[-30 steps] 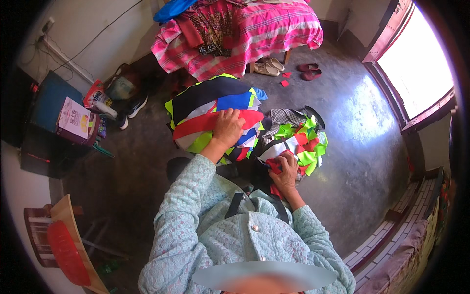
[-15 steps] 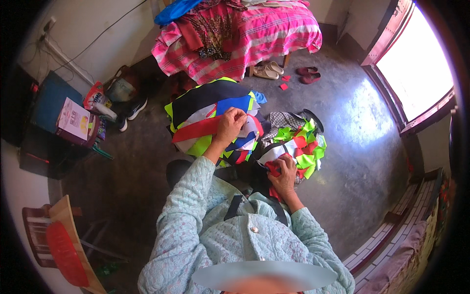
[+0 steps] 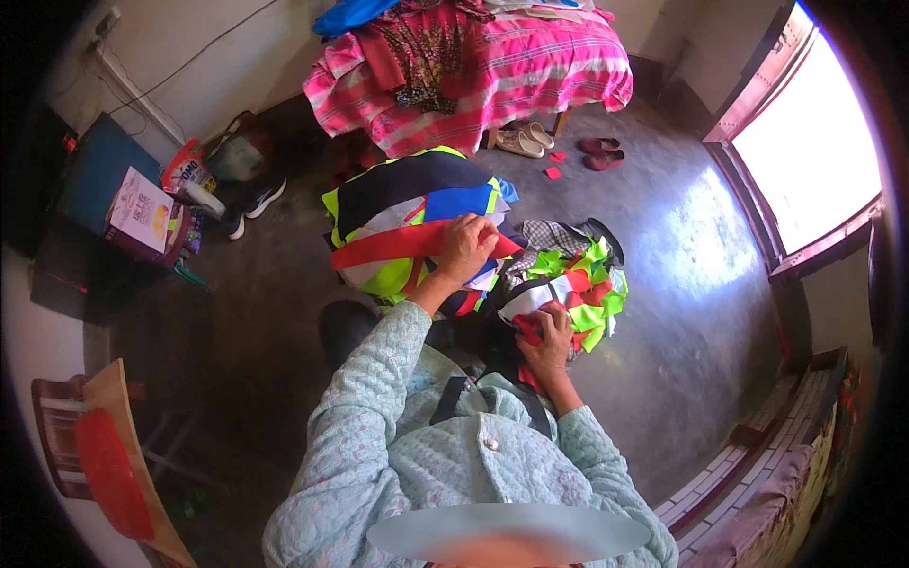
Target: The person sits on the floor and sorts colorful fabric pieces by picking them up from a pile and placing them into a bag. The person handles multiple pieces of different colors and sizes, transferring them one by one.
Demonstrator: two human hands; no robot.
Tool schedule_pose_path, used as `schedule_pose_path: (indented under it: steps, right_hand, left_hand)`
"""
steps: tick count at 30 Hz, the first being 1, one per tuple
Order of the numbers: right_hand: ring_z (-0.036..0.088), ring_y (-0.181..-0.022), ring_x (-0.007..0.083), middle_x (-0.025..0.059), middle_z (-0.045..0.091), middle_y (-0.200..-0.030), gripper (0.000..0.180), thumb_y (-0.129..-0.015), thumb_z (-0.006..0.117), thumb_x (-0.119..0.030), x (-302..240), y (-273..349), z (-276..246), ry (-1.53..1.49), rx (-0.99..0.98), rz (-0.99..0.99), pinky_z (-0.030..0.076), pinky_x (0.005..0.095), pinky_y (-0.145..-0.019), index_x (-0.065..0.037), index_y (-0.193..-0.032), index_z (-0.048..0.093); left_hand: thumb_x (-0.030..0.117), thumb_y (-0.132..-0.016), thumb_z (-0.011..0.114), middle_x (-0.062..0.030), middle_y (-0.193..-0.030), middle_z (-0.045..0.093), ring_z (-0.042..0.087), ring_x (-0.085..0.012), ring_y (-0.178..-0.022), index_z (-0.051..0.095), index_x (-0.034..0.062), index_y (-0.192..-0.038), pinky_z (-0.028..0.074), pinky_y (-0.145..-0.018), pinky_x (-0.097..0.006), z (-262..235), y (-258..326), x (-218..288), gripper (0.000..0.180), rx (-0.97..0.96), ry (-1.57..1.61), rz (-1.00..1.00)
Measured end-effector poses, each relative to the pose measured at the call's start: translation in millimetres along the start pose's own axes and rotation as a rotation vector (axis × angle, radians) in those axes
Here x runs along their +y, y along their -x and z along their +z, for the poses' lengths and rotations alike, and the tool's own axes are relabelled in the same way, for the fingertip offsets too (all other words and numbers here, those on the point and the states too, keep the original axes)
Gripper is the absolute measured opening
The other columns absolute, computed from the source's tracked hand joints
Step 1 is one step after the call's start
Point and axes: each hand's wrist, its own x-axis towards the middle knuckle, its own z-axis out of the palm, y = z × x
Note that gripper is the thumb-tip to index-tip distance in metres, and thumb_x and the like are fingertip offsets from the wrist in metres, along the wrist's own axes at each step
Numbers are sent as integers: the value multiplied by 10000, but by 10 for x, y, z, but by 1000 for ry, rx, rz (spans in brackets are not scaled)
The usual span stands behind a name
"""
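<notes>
A large heap of fabric pieces (image 3: 407,194) in black, white, blue, red and neon yellow stands before me. A long red fabric strip (image 3: 379,249) stretches across it. My left hand (image 3: 466,251) is closed on this strip near its right end, fingers bent and knuckles up. To the right sits a smaller pile of neon yellow, red and white cloth scraps (image 3: 595,293). At that pile's near edge, my right hand (image 3: 547,339) has its fingers curled round some red cloth (image 3: 526,328). The fingertips of both hands are partly hidden.
Beyond the heaps is a bed with a pink checked cover (image 3: 540,66); beige shoes (image 3: 521,142) and dark red shoes (image 3: 601,153) lie by it. Red scraps (image 3: 554,172) dot the floor. A box (image 3: 142,208) stands left, a wooden chair (image 3: 66,435) lower left, a doorway (image 3: 805,133) right.
My left hand has moved slightly right and nearer along the red strip, which now lies straighter across the heap. My right hand stays at the red cloth. The view has shifted a little.
</notes>
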Motion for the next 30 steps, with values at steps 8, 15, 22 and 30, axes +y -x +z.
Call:
schedule_pose_path:
  steps: [8,15,22,30]
  right_hand:
    - [454,-1119,315,97,494,-1123,506,-533,750,-194,-10,10,3,49,-6,3,340,442,-927,-126,-1005,580]
    - [452,-1122,311,95,494,-1136,490,-536,745,-198,-2,6,0,42,2,4,340,436,-928,-129,-995,588]
    - [454,-1119,310,94,494,-1134,485,-535,751,-200,-38,-7,-25,36,-3,16,338,435,-932,-129,-988,591]
    - [455,-1116,310,96,496,-1125,477,-539,751,-198,-35,-8,-19,19,-11,18,333,435,-937,-128,-982,589]
  left_hand:
    - [104,-755,675,-90,-950,601,596,-291,-878,605,73,-908,460,-772,-406,62,-99,-24,171,-58,-155,-10]
    - [126,-794,596,-104,-967,581,600,-278,-874,651,81,-874,446,-752,-419,221,-233,-56,107,-209,-520,0]
    - [98,-778,597,-118,-934,581,610,-288,-869,645,86,-783,474,-726,-429,223,-287,-60,49,-283,-547,14]
    - [82,-724,682,-71,-795,595,626,-296,-786,598,129,-814,492,-649,-429,112,-320,-76,133,-238,-297,-47]
